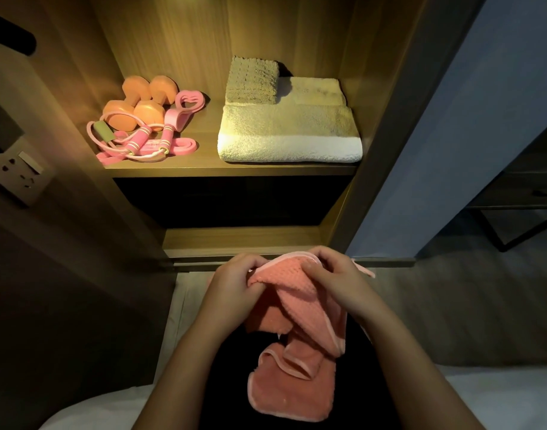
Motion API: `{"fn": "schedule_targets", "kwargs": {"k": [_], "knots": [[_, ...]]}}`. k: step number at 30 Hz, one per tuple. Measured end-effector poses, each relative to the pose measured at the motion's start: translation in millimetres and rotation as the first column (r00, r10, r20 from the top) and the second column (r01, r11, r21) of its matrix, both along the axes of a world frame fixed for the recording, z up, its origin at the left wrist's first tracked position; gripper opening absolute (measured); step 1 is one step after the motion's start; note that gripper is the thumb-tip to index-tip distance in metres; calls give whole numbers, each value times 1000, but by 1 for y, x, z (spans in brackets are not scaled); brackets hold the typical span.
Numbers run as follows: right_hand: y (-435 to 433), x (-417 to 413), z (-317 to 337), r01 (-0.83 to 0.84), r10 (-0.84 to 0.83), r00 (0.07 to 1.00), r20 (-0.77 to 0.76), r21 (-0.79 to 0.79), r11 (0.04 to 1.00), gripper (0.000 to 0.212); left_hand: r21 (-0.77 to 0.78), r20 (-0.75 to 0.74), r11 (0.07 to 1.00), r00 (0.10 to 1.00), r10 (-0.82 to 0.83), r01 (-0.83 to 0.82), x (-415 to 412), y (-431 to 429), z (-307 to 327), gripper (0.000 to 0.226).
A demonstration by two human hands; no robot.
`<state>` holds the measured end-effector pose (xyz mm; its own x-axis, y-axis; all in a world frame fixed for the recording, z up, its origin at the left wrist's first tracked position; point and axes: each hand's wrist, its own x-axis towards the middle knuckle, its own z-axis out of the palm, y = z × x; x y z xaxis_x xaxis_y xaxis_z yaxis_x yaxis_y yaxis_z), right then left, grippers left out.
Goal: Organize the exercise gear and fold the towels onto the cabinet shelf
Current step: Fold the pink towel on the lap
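Head view: left hand (235, 282) and right hand (335, 276) pinch the top edge of the pink towel (300, 305) in curled fingers, low before the cabinet shelf (204, 169); folding step in hand, next move likely needs corners matched before stacking by the folded towels (290, 135).

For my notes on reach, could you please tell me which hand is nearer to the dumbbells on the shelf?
Left. The left hand grips the pink towel below and right of the dumbbells; the right hand grips it farther right.
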<state>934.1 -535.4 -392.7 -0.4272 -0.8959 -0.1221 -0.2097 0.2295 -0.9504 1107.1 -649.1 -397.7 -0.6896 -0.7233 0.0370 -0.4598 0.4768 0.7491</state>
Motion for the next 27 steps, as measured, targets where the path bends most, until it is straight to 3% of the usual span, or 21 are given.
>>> {"fn": "schedule_targets", "kwargs": {"k": [6, 9, 14, 18, 23, 25, 27], "knots": [[-7, -12, -3, 153, -157, 980, -119, -45, 987, 18, 147, 139, 989, 989, -53, 32, 4, -14, -1, 23], [-6, -26, -11, 219, -224, 952, -208, -46, 975, 20, 135, 239, 990, 969, -60, 28, 17, -31, -3, 23], [3, -58, -40, 435, -417, 877, -239, 28, 900, 20, 248, 240, 965, 970, 29, -90, 49, -60, -11, 20], [9, -67, -69, 449, -403, 877, -260, 151, 881, 16, 376, 90, 924, 995, 40, -71, 65, -72, -14, 26], [5, -69, -74, 446, -385, 882, -272, 220, 867, 19, 683, -122, 730, 991, 63, 37, 67, -74, -16, 28], [3, -76, -63, 447, -387, 881, -272, 211, 869, 20, 680, -114, 733, 991, 67, 28, 67, -83, -12, 20], [-1, -83, -47, 455, -393, 872, -291, 192, 869, 21, 606, -67, 796, 996, 56, -4, 63, -93, -4, 13]]}}
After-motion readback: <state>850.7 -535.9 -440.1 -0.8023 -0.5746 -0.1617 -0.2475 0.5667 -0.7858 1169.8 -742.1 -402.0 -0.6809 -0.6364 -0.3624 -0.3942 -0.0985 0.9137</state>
